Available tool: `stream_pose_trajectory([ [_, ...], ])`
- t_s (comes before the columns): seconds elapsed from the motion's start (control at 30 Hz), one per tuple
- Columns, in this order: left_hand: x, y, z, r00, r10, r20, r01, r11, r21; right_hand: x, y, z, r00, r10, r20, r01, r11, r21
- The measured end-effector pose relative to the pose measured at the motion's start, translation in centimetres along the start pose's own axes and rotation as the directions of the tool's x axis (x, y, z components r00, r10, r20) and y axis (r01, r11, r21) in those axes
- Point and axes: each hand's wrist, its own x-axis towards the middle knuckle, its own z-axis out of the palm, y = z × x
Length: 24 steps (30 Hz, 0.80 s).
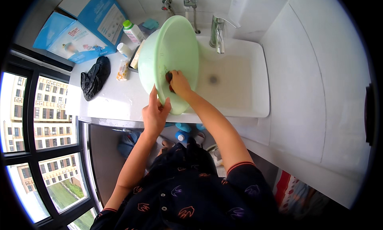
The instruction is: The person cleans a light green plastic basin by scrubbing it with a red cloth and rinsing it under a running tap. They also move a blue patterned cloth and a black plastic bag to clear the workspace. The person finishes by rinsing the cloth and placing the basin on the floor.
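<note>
A pale green plastic basin (pixel 179 42) is tipped up on its side, its hollow turned toward the sink at the right. My left hand (pixel 155 115) grips the near part of its rim, with the thumb on the inside and a finger stretched along the outside. Inside the basin, my right hand (pixel 180 83) is closed on a small dark, reddish-black piece (pixel 169 77) pressed against the wall. Its kind is hard to tell, as my fingers cover part of it. Dark specks show on the basin wall beside it.
The white sink (pixel 239 86) with a chrome faucet (pixel 218 32) lies right of the basin. On the counter's left are a black plastic bag (pixel 95 77), a blue box (pixel 85 28), a green-capped bottle (pixel 133 31), a white bottle (pixel 124 50) and a small packet (pixel 123 69). A window borders the left.
</note>
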Motion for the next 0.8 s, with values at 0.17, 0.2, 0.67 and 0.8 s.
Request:
stream_pose_trajectory([
  [0.17,0.3,0.0,0.9,0.998,0.014,-0.069,-0.009,0.997,0.071,2.5,3.8,-0.8,0.995,-0.075,-0.072,0.048,0.945,-0.324],
  [0.2,0.1,-0.4,1.0,0.995,0.015,-0.095,-0.007,0.996,0.093,2.2,4.0,-1.5,0.992,-0.073,-0.105,0.032,0.937,-0.347],
  [0.67,-0.2,-0.8,1.3,0.991,0.055,-0.120,-0.043,0.994,0.100,-7.3,9.3,-15.3,0.964,0.262,0.035,-0.152,0.659,-0.737],
  [0.8,-0.1,-0.7,1.0,0.994,0.023,-0.103,-0.014,0.996,0.089,-9.5,7.2,-14.9,0.904,0.231,0.360,0.153,0.612,-0.776],
])
